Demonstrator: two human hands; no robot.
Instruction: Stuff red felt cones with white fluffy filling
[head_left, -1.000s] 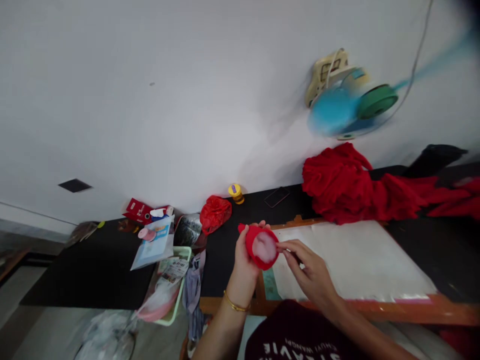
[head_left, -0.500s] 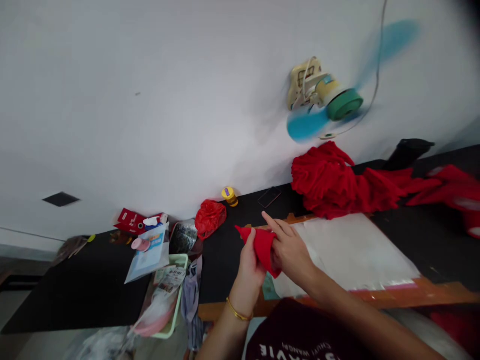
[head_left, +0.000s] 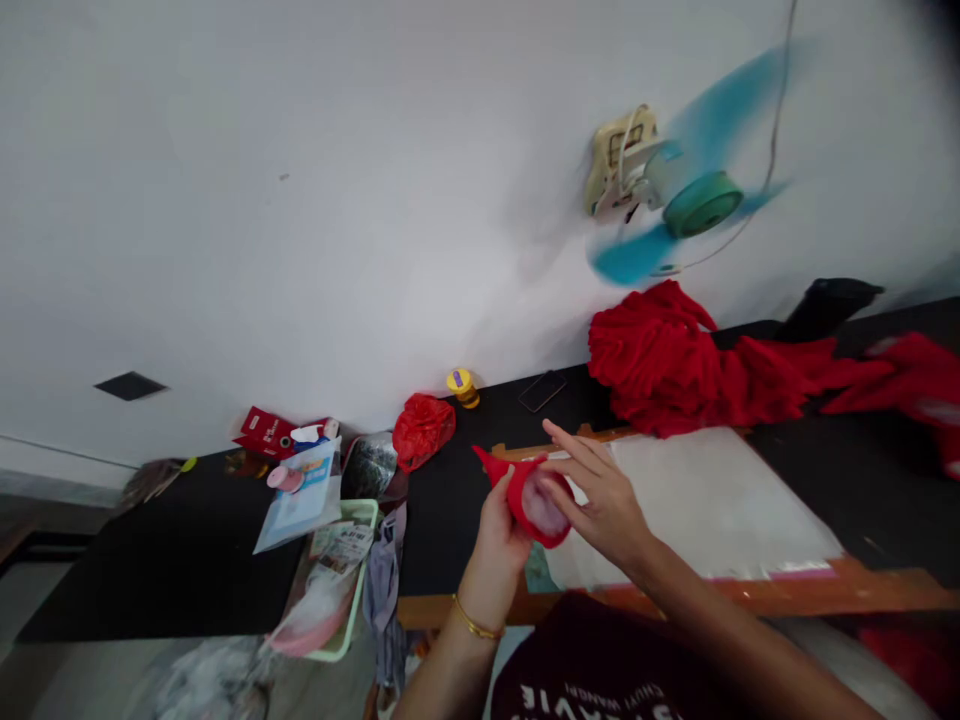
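Over a black table (head_left: 442, 540), a left hand (head_left: 502, 528) is gripping a red cone (head_left: 519, 488), thumb and fingers wrapping it; the right hand (head_left: 606, 500), holding its fingers spread, is partly blocking the cone's mouth. A jar (head_left: 465, 390) is standing at the cone's 11 o'clock, a phone (head_left: 541, 391) lying at 12, a sheet (head_left: 720, 510) at 3.

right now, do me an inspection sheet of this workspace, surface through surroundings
Surface: black table, white sheet at right
Job's things: red cone, pale filling in its mouth; red cloth heaped at right
Clutter: phone, yellow-lidded jar, red bag, green basket
Hands: left hand holds the cone; right hand open at its mouth
Cables: cord hanging by the fan
Surroundings: pale wall; fan blades blurred
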